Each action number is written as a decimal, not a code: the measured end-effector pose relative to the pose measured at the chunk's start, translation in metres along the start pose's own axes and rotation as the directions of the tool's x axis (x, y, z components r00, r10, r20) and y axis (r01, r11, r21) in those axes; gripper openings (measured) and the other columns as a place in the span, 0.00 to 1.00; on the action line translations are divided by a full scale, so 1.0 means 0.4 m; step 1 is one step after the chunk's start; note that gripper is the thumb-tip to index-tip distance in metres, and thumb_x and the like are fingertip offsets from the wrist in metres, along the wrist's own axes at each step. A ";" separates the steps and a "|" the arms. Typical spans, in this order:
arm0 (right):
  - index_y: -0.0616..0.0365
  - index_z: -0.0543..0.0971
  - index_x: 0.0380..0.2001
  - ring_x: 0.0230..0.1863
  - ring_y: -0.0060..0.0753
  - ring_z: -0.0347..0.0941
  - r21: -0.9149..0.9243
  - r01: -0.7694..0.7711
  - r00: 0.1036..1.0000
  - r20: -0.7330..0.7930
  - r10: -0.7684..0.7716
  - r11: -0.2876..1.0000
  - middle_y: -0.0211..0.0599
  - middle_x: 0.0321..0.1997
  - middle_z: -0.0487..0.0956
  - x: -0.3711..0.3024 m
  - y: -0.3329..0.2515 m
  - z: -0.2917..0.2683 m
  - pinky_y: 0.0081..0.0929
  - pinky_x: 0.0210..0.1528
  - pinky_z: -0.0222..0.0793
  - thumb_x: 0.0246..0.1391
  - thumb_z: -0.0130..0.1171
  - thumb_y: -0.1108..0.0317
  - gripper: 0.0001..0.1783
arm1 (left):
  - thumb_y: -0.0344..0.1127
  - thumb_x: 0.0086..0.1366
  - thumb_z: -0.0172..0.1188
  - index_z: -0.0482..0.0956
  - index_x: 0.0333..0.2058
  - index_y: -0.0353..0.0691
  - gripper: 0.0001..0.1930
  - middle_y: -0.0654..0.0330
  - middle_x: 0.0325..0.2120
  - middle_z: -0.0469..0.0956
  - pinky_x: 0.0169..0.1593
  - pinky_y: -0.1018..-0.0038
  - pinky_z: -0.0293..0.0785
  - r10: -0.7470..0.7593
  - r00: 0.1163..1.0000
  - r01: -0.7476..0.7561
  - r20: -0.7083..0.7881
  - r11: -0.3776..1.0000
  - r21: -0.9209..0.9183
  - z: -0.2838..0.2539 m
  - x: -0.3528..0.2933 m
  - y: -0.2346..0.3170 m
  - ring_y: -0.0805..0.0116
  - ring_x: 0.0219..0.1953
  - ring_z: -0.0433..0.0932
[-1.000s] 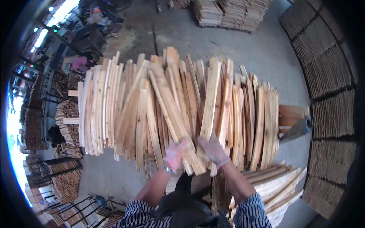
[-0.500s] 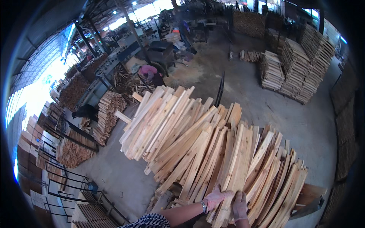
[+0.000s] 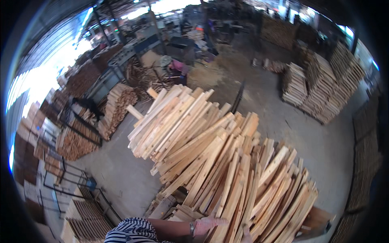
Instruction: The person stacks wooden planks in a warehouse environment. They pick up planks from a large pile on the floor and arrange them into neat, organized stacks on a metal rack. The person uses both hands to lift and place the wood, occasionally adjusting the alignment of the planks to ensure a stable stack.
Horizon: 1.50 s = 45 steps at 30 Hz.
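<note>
A long, uneven heap of pale wooden strips (image 3: pixel 194 133) runs from the middle of the view down to the lower right. At its near end my left hand (image 3: pixel 208 224), in a pinkish glove, is closed on the ends of a few strips from their left side. A band sits on that wrist, below a striped sleeve. Close to its right, my gloved right hand (image 3: pixel 246 235) presses against the same strips from the other side. The lower edge of the picture cuts off most of that hand.
Tall stacks of wooden strips (image 3: pixel 318 85) stand at the far right. Beyond the heap a person in pink (image 3: pixel 177 67) bends near scattered wood; a dark-clothed person (image 3: pixel 87 106) is at the left. Metal frames (image 3: pixel 60 190) and a low stack (image 3: pixel 87 222) stand at lower left.
My hands have shifted left and lower in view, the right one now mostly cut off. The wide board between them now appears as narrower strips. The view has tilted slightly.
</note>
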State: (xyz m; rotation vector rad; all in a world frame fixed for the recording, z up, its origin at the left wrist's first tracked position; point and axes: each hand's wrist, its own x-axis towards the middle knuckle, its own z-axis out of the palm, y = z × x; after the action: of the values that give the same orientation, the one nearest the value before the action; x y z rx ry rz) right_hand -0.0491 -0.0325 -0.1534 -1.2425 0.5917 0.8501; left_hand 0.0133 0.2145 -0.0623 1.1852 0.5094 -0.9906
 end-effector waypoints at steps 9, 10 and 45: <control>0.64 0.65 0.66 0.62 0.40 0.70 -0.114 0.140 0.989 0.058 -0.134 0.984 0.45 0.61 0.75 0.055 0.112 0.067 0.35 0.64 0.66 0.63 0.58 0.48 0.38 | 0.40 0.69 0.58 0.77 0.55 0.38 0.19 0.57 0.51 0.80 0.62 0.68 0.71 0.048 0.991 0.024 0.125 0.855 -0.518 -0.192 0.197 -0.177 0.69 0.55 0.77; 0.65 0.61 0.68 0.63 0.41 0.69 -0.087 0.202 0.978 0.067 -0.197 0.976 0.43 0.60 0.76 0.025 0.084 0.091 0.39 0.67 0.63 0.63 0.58 0.46 0.41 | 0.43 0.67 0.61 0.77 0.54 0.39 0.20 0.57 0.49 0.81 0.58 0.65 0.75 0.019 0.997 0.017 0.074 0.884 -0.466 -0.180 0.176 -0.165 0.66 0.51 0.79; 0.60 0.52 0.70 0.64 0.38 0.67 -0.672 0.510 -0.238 -0.709 -0.663 0.536 0.48 0.61 0.72 -1.191 0.630 0.029 0.32 0.66 0.64 0.35 0.79 0.60 0.62 | 0.49 0.56 0.74 0.74 0.58 0.42 0.35 0.59 0.52 0.79 0.53 0.64 0.76 -0.188 -0.199 -0.978 0.962 -0.020 -0.206 0.841 -0.199 -0.531 0.63 0.50 0.80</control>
State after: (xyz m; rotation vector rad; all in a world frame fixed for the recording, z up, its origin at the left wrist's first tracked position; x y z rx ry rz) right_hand -0.5281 -0.1077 0.0823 -1.8861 0.7702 -1.0781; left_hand -0.2598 -0.0788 0.0011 1.0498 -2.0716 -0.6288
